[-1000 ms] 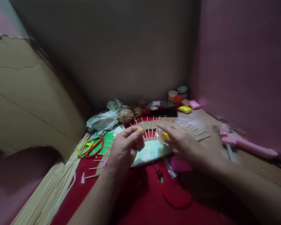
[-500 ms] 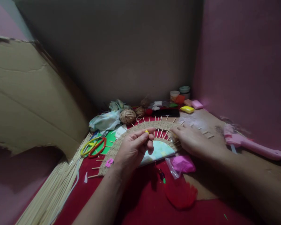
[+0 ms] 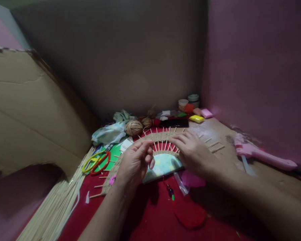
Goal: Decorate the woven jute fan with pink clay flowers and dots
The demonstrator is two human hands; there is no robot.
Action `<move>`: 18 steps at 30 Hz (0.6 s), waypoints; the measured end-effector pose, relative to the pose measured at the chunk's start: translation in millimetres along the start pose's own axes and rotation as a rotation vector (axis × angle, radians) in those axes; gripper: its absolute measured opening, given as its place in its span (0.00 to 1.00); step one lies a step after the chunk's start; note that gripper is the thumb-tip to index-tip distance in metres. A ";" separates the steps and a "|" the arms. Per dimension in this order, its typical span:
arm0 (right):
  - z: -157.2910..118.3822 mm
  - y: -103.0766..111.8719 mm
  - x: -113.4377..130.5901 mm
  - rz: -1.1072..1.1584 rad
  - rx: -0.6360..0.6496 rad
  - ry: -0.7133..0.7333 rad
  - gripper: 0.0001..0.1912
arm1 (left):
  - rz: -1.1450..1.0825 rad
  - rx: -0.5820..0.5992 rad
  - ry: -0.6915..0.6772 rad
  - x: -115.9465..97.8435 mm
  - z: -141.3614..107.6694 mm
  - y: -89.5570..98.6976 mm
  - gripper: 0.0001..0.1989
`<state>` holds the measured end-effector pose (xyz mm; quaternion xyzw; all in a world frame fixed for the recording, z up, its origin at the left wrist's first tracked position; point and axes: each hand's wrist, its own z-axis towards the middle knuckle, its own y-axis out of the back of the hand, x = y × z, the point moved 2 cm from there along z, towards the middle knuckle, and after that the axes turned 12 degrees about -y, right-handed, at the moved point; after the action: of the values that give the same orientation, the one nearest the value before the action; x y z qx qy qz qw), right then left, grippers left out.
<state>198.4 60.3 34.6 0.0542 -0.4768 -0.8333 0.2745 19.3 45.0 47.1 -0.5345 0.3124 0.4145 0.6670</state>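
Half-round woven fan (image 3: 163, 135) lies mid-view on red cloth (image 3: 140, 214), partly hidden by both hands. Outer band: plaited, straw-coloured fibre; thin pale sticks radiate through it, ends projecting past the rim. Inner half-disc (image 3: 162, 164): smooth fabric, pale blue-green with yellowish patches. Small pink flower (image 3: 112, 179) sits on the band beside the left wrist.

Left hand (image 3: 136, 160) is above the fan's left part, thumb and forefinger drawn together; cannot tell whether anything small is between them. Right hand (image 3: 194, 150) is over the right part, fingers bent downward; their grip cannot be told, as the hand hides the area beneath.

Below the half-disc: dark beads (image 3: 170, 191) and a blurred red tassel (image 3: 190, 214). Clear plastic strip (image 3: 182, 184) and bright pink lump (image 3: 193, 179) lie near the right wrist. Left: yellow-and-red-handled scissors (image 3: 100, 163) on green sheet (image 3: 112, 165). Behind: twine ball (image 3: 134, 128), flat black glossy slab (image 3: 174, 123), shiny yellow packet (image 3: 196, 118). Far right: pink glue gun (image 3: 263, 154) on brown board (image 3: 273, 182).
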 end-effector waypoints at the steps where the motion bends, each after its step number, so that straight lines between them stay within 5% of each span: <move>1: -1.5 0.3 3.1 0.031 -0.033 0.028 0.19 | -0.012 -0.007 0.013 0.5 -0.3 1.1 0.11; 6: -8.4 0.8 14.7 0.141 -0.110 0.124 0.16 | -0.031 -0.008 0.041 -2.1 -2.4 2.2 0.13; 18: -11.0 -2.4 17.9 0.171 -0.060 0.147 0.16 | 0.009 -0.015 -0.002 -8.5 0.0 1.6 0.12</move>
<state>186.3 43.6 29.7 0.0661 -0.4332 -0.8144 0.3804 14.0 43.3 53.7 -0.5379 0.3110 0.4202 0.6614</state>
